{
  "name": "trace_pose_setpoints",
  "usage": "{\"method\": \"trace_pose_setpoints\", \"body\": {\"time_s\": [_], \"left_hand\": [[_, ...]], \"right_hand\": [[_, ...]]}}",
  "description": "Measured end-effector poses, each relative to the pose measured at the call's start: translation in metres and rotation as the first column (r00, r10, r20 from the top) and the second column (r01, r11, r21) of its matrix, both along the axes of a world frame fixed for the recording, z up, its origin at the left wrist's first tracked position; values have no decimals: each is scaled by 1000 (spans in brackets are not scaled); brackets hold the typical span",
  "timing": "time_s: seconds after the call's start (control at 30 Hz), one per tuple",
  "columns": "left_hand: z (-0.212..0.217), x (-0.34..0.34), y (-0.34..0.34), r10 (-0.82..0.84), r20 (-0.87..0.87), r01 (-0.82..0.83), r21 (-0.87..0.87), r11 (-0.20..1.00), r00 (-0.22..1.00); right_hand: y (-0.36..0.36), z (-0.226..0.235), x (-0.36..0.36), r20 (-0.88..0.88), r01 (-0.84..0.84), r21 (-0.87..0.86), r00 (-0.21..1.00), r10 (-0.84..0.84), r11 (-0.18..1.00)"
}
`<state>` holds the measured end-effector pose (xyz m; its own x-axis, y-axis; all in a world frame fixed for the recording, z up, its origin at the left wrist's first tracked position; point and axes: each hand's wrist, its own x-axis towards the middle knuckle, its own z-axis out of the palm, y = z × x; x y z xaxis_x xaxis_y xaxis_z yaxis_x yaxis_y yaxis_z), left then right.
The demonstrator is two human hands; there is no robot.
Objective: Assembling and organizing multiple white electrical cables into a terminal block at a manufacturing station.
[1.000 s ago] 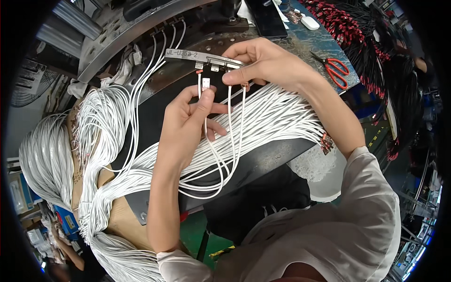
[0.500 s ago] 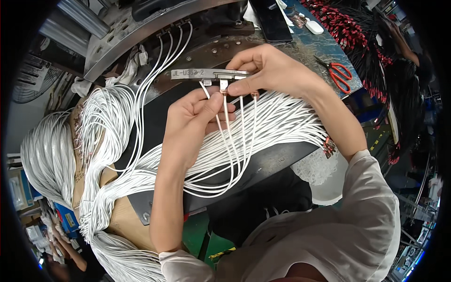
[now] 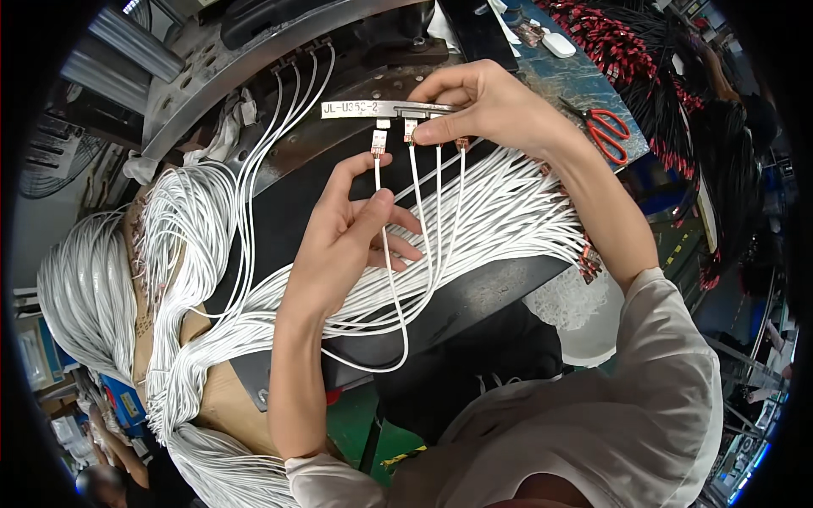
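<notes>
My right hand (image 3: 491,110) pinches a narrow metal bar fixture (image 3: 360,109) by its right part, the thumb pressed near a USB-type cable plug (image 3: 411,129). Several white cables hang from the bar's lower side by their plugs. At the bar's left, another copper-and-white plug (image 3: 378,142) points up at a small white piece below the bar; whether it is fully seated I cannot tell. My left hand (image 3: 339,237) is just below, its fingers spread. The index fingertip is at the neck of that plug, and the cable runs down past the thumb.
Bundled white cables (image 3: 500,220) lie across the black work surface (image 3: 474,300), with coils (image 3: 190,229) at left. A metal machine (image 3: 279,46) with cables plugged in stands behind. Red-handled scissors (image 3: 608,135) lie at right, near black cables with red ends (image 3: 593,42).
My left hand has loosened and moved down, its fingers now spread. The leftmost plug now shows under the bar. The bar and my right hand have risen slightly.
</notes>
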<state>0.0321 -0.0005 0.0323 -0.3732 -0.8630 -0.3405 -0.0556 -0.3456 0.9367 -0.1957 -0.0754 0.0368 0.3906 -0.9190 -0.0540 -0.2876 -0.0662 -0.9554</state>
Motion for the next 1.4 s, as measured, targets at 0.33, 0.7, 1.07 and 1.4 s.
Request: {"method": "trace_pose_setpoints", "body": {"time_s": [0.33,0.7,1.07,1.4], "left_hand": [[8,5,-5,-7,132,17,-79,997,991],[-26,11,-99,782,544,559,-767,316,304],[9,-1,-56,521,320,232,-946,228,791],[35,156,0,873,426,343,-878,335,238]], "right_hand": [[-14,3,1,-30,-117,97,992,121,988],[-157,-26,38,-389,-169,-789,882,-267,591],[-171,-48,30,-266,-128,-858,940,-216,497],[-66,-15,-29,-580,-256,-594,793,-186,763]]}}
